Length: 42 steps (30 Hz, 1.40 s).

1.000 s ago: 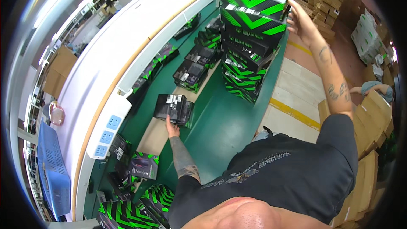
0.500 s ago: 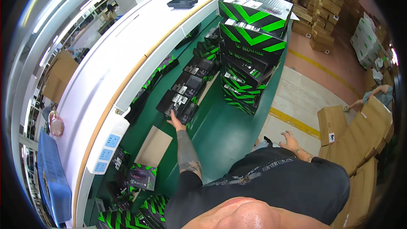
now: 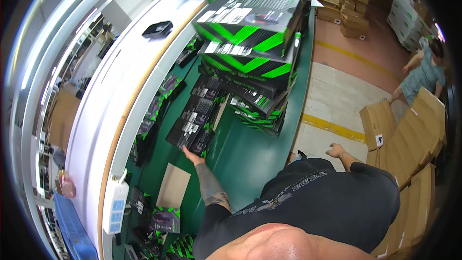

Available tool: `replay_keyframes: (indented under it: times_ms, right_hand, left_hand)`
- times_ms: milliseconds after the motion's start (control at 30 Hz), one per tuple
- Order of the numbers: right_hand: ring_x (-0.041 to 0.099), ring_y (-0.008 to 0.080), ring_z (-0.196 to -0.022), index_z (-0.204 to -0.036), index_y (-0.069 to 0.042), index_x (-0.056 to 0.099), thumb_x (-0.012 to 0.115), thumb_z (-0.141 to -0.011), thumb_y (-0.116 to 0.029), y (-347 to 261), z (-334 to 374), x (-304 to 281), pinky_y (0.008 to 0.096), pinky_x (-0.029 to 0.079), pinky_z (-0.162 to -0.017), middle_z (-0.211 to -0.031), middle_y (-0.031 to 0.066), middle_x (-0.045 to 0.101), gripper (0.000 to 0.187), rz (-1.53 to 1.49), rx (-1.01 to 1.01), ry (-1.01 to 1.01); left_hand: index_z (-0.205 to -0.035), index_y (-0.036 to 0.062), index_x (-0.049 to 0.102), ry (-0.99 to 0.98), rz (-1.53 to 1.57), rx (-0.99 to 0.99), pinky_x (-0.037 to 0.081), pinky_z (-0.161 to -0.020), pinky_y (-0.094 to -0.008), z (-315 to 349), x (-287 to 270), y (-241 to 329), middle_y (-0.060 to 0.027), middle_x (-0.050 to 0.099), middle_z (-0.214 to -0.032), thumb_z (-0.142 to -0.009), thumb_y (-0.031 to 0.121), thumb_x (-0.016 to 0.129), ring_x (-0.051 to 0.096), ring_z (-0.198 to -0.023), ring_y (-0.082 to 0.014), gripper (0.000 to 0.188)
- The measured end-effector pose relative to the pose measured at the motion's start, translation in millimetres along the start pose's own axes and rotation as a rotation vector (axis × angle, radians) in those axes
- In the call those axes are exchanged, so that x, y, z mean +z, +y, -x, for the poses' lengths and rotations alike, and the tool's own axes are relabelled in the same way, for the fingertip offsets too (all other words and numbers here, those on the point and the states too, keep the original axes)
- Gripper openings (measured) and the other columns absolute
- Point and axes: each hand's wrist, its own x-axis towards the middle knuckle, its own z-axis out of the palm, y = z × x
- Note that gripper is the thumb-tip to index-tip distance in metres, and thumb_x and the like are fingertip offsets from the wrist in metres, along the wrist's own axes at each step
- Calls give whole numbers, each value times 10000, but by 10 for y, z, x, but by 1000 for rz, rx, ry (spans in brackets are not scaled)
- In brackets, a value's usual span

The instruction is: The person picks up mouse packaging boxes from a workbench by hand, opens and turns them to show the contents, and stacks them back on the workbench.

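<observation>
My left hand [image 3: 191, 154] rests against the near end of a flat black box [image 3: 191, 137] with green chevron corners and rows of small white print on its upper face. The box lies face up on the green worktop [image 3: 245, 159], its long side running away from me and tilted a little to the right. My fingers touch its near edge, palm down, without wrapping around it. It is the nearest in a row of like boxes laid end to end, its far end meeting the next flat black box [image 3: 204, 108]. A bare piece of brown cardboard [image 3: 174, 191] lies just beside it, nearer to me.
</observation>
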Motion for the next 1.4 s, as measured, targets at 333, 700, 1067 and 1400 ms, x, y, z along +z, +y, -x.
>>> replay_keyframes:
  times_ms: [333, 700, 1067, 1400]
  right_hand:
    - [623, 344, -1063, -1163, -52, 642, 687, -759, -452, -723, -522, -154, 386, 482, -938, -1112, 205, 660, 571, -240, -269, -99]
    - [635, 305, -1043, -1114, -74, 674, 665, -757, -473, -236, -954, 375, 357, 483, -925, -1081, 183, 680, 535, -10, -114, -448]
    - [623, 168, -777, -1097, -74, 625, 663, -831, -384, -275, -1074, -7, 310, 499, -642, -900, 61, 650, 411, -269, -87, -386]
    - [639, 170, -722, -936, -20, 689, 616, -884, -253, 211, -1165, 339, 292, 517, -634, -795, 52, 675, 250, -388, -506, -669]
  left_hand:
    - [-1195, 69, 552, 123, 64, 17, 497, -875, -427, 675, 0, -33, -92, 632, -1115, -750, 306, 632, 619, -977, -302, 512]
    - [-1258, 60, 544, 32, 422, -79, 370, -1031, -459, 2583, 285, -707, -90, 593, -1267, -798, 317, 602, 529, -1167, -289, 530]
    - [-1521, 55, 158, 147, -1032, -36, 204, -1148, -369, 2560, 907, -1476, -152, 300, -1515, -865, 323, 616, 248, -1414, -246, 843]
    - [-1511, 16, -54, -94, -612, -380, 272, -1120, -350, 2895, 929, -1444, -193, 239, -1543, -918, 416, 599, 278, -1407, -280, 968]
